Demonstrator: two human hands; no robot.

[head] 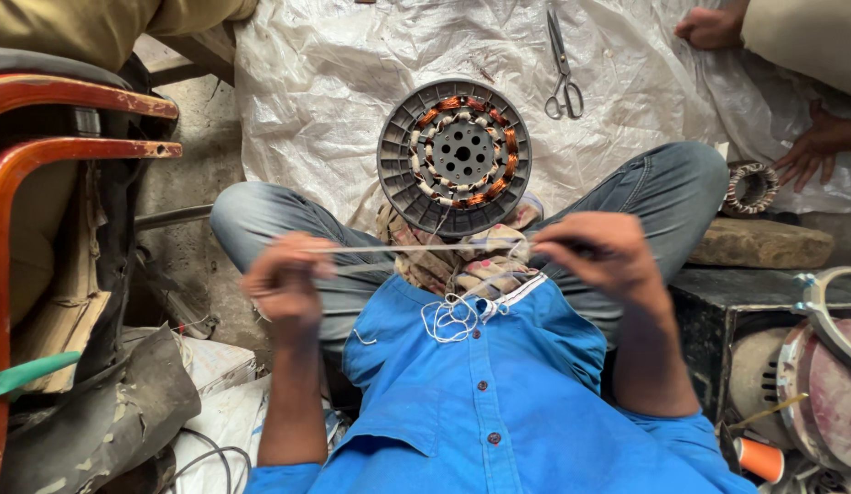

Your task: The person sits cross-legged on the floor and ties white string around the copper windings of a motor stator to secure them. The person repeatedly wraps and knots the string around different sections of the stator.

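I sit cross-legged in a blue shirt and jeans. My left hand (286, 288) and my right hand (601, 253) pinch the two ends of a white string (416, 248) pulled taut between them above my lap. More loose string (455, 316) is bunched on my shirt. Just beyond the string, a round grey motor stator (454, 156) with copper windings rests on a patterned cloth (462, 261) between my knees.
Scissors (563, 69) lie on a white plastic sheet (334, 82) ahead. Another person's foot (711, 26) and hand (814, 146) are at upper right, near a small wound coil (748, 187). A red chair frame (41, 155) stands left; motor parts (824, 366) sit right.
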